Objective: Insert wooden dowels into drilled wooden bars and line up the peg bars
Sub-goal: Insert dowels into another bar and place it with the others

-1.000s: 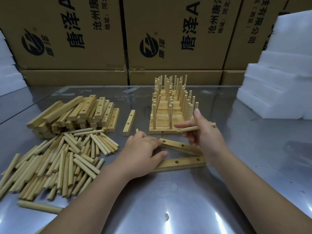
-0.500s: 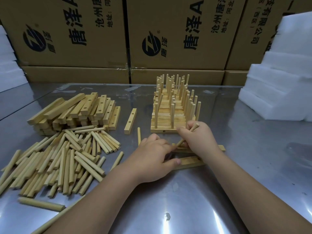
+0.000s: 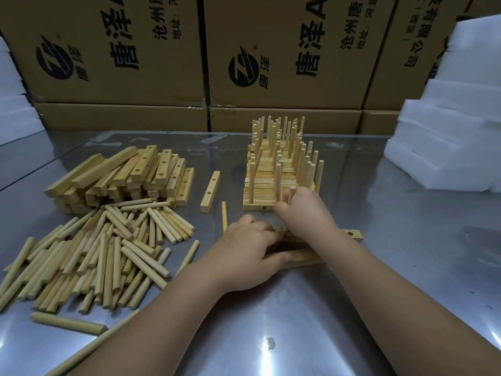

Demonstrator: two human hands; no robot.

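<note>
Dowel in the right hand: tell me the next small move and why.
Probably press it straight down. The right hand grips the dowel upright over the far bar, the left hand holds the near bar, and the dowel's lower end is hidden, so seating is unconfirmed.

Pale yellow dowels (image 3: 108, 253) and bars (image 3: 130, 172), grey table (image 3: 393, 213), brown black-printed cartons (image 3: 271, 36), white foam (image 3: 447, 131).

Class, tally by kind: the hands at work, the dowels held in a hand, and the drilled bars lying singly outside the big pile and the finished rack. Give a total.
Hands: 2, left hand and right hand
Held dowel: 1
Single drilled bars: 3
Total: 6
</note>
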